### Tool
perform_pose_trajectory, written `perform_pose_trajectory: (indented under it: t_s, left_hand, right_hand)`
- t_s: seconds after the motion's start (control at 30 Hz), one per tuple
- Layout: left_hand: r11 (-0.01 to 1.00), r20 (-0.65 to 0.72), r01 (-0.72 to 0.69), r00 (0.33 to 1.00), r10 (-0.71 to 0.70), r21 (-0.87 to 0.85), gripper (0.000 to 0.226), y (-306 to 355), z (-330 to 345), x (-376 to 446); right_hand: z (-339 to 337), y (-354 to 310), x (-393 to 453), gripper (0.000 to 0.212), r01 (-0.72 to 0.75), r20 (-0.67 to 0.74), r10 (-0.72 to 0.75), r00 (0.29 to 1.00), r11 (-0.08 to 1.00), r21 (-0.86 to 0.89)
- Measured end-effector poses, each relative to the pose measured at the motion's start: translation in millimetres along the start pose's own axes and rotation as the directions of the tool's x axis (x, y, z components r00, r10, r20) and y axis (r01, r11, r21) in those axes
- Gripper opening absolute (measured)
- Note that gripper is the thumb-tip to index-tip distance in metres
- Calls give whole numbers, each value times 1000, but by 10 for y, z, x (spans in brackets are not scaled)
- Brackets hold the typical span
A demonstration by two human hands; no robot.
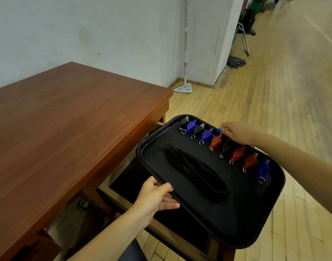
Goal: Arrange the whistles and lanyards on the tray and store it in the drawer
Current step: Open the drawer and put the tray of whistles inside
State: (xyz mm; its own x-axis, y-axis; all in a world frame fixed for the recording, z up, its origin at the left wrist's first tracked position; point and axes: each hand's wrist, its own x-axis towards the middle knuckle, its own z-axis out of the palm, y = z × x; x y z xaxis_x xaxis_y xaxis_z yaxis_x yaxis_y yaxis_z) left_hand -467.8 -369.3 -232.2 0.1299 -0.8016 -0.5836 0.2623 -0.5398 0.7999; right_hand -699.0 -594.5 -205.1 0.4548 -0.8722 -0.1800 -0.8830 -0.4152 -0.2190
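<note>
Both hands clamp the tray (236, 223) rims: left hand (153, 196) lower centre, right hand (236, 132) upper right. Keep it level over the open drawer (127, 178); whistles (225, 147) and lanyards (195, 170) slide easily.

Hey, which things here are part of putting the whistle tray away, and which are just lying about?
Part of the job:
tray
whistles
lanyards
open drawer
left hand
right hand

Just lying about:
mop
second mop head
folding chair
</note>
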Motion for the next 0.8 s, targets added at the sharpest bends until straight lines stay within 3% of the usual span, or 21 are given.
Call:
perform_pose_trajectory:
  t_s: [0.3,0.47,0.8]
  left_hand:
    - [998,8,22,1000,-22,-59,16,-76,-63,182]
    - [997,-48,12,999,-16,-79,11,-145,-184,162]
    - [996,-118,3,993,-14,-92,16,-187,-469,151]
  right_hand:
    - [64,-104,223,32,-27,71,40,997,982,-187]
    - [176,-263,353,26,7,95,14,995,978,-209]
    - [335,-651,625,33,62,119,-32,992,964,-258]
